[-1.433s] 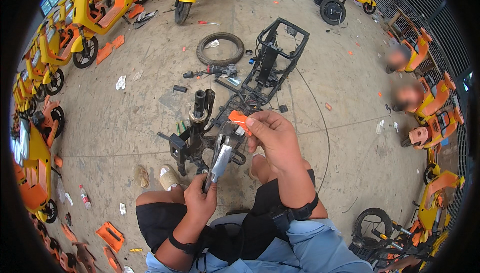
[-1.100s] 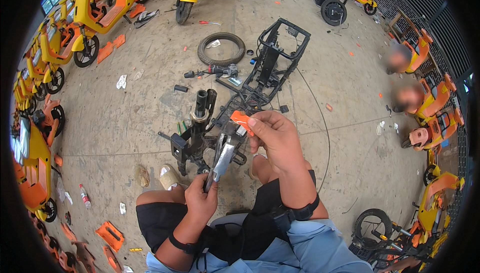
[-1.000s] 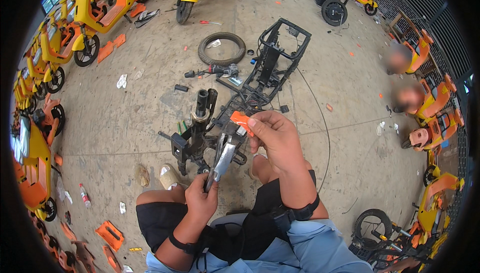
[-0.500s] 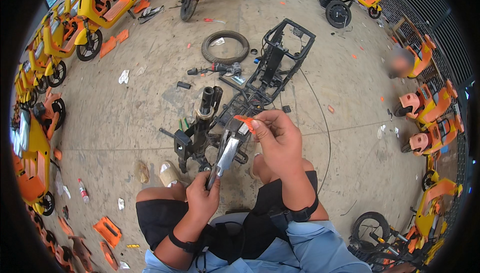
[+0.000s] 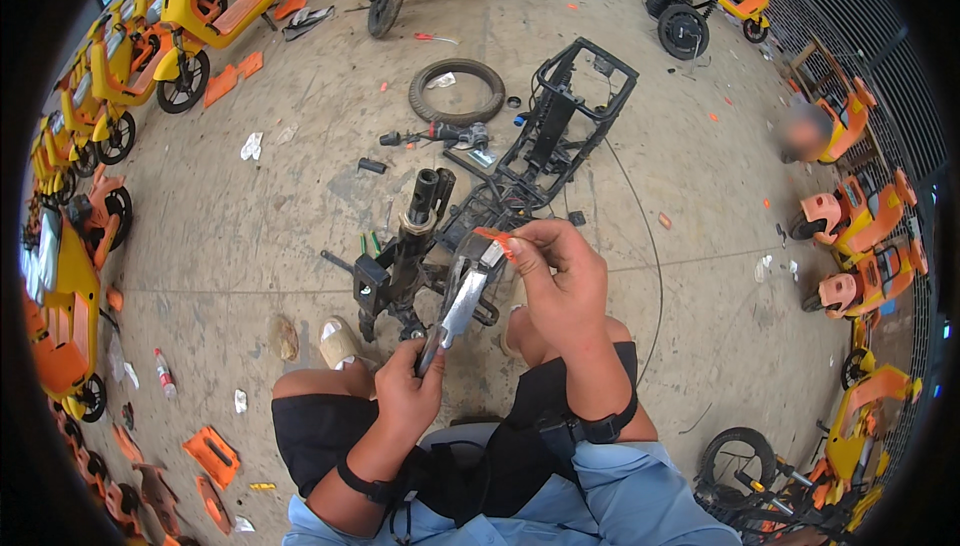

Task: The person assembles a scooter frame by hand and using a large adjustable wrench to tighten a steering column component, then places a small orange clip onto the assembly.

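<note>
My left hand (image 5: 410,382) is closed round the lower end of a long silver metal hand tool (image 5: 462,304), whose exact kind I cannot make out. The tool slants up and to the right. At its upper end my right hand (image 5: 556,268) pinches a small orange piece (image 5: 494,237) between thumb and fingers; the piece touches the tool or lies right against it. Just beyond both hands is a bare black scooter frame (image 5: 540,161) on the floor. Its upright steering tube (image 5: 415,221) stands close by the tool, left of it.
Past the frame lie a loose tyre (image 5: 456,93) and a red and black power tool (image 5: 447,136). Yellow and orange scooters (image 5: 240,6) line the left and right sides. A black cable (image 5: 655,276) curves across the floor on the right. Orange panels (image 5: 212,456) lie at lower left.
Both hands keep their holds, with the orange piece still at the tool's upper end. The whole scene has shifted slightly in the picture.
</note>
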`<action>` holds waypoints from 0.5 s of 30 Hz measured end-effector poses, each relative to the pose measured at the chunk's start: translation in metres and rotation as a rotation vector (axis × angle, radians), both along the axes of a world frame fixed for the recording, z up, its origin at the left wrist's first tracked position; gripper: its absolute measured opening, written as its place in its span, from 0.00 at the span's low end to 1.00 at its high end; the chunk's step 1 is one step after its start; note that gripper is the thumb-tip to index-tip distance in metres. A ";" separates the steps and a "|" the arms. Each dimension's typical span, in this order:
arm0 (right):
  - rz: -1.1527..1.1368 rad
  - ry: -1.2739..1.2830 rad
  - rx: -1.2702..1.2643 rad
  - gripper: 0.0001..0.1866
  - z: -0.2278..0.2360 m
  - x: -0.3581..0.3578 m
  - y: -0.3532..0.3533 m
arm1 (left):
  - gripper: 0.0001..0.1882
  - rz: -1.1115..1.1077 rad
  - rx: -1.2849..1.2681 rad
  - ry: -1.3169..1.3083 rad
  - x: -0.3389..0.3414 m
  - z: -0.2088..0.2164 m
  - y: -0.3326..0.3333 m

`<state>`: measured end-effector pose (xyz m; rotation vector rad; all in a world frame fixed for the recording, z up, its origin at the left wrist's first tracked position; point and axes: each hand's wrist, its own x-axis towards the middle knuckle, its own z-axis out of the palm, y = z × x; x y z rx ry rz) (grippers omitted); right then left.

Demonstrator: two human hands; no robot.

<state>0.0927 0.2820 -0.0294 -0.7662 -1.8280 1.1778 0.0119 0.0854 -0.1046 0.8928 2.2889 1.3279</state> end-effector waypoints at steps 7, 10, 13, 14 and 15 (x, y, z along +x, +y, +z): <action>-0.010 -0.075 0.229 0.05 0.006 -0.001 -0.001 | 0.10 0.009 0.005 -0.006 -0.001 -0.004 -0.001; -0.003 -0.105 0.304 0.04 0.005 0.000 -0.001 | 0.10 0.014 0.006 -0.008 -0.001 -0.003 -0.001; -0.002 -0.100 0.359 0.05 0.004 0.000 0.000 | 0.10 0.025 0.005 -0.019 -0.001 -0.003 -0.001; -0.002 -0.089 0.376 0.05 0.004 -0.001 0.001 | 0.10 0.028 0.007 -0.024 -0.002 -0.003 -0.001; 0.007 -0.099 0.311 0.05 0.004 0.002 0.000 | 0.10 0.032 0.009 -0.029 -0.002 -0.003 -0.001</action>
